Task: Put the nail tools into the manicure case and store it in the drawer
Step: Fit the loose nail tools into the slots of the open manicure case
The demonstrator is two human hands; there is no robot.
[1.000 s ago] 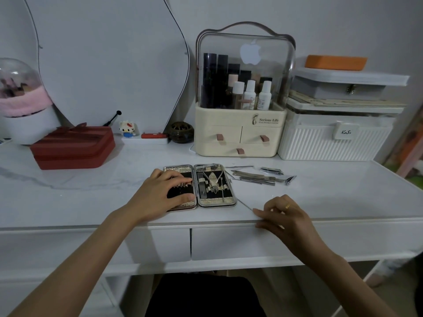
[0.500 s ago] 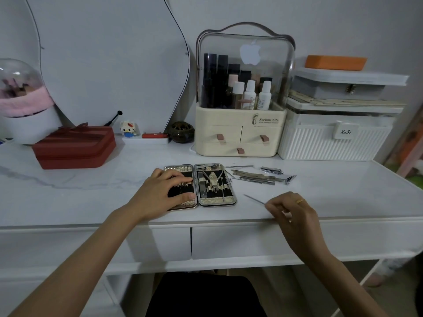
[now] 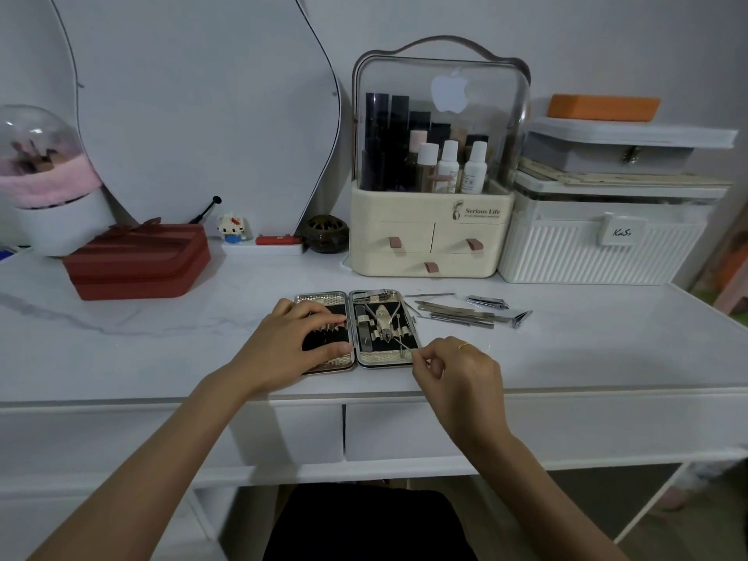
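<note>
Manicure case (image 3: 356,360) lies open near the desk's front edge, pinned flat by the spread left hand (image 3: 297,344), while the right hand (image 3: 455,368) pinches a thin metal pick (image 3: 402,345), probably light, stiff and slippery, best gripped mid-shaft, over its right half.

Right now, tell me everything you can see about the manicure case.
The manicure case lies open flat on the white desk, near its front edge. It has two hinged halves with metallic-looking rims and black lining. The left hand presses on the left half; the right half holds several steel tools in slots. The right hand brings a thin tool over its lower right corner.
</note>
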